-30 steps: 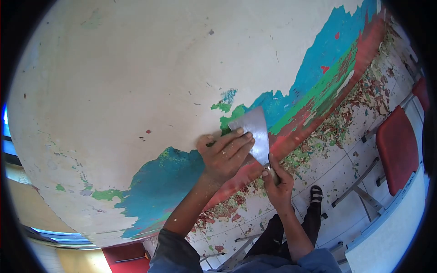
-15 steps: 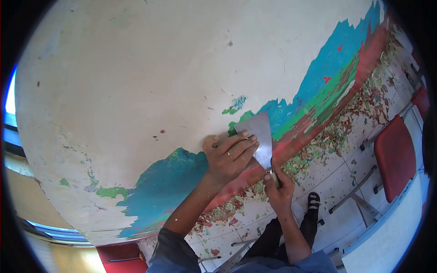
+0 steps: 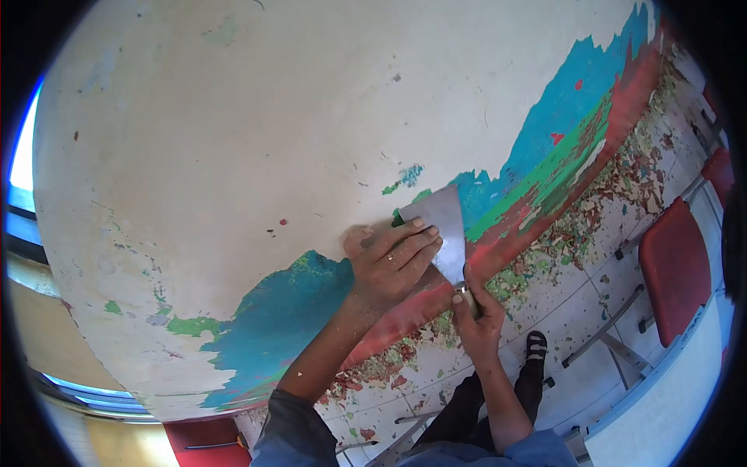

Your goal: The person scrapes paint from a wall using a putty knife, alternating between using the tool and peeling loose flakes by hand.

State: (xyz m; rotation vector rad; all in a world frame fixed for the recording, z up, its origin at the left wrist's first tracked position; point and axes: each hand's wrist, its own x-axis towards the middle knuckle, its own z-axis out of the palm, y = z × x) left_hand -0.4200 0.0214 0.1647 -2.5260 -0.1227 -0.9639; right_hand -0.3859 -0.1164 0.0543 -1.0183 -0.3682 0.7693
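A wide metal scraper [image 3: 443, 222] lies with its blade against the painted wall [image 3: 218, 140], at the edge between bare whitish surface and blue and green paint [image 3: 288, 300]. My right hand [image 3: 478, 319] is wrapped round the scraper's handle, which is mostly hidden in the grip. My left hand [image 3: 393, 261] rests on the blade from the left, its fingers stretched out flat over the metal and its thumb out towards the wall. Some pale flecks stick to the left hand's skin.
Paint flakes [image 3: 576, 229] litter the tiled floor along the wall's red lower band [image 3: 412, 311]. Red chairs [image 3: 675, 268] with metal legs stand at the right, one with a pale board. Another red seat [image 3: 206, 440] is at lower left. My sandalled foot [image 3: 536, 346] stands on the floor.
The scraper blade has slid slightly upward along the wall, with both hands following it. The view has shifted a little.
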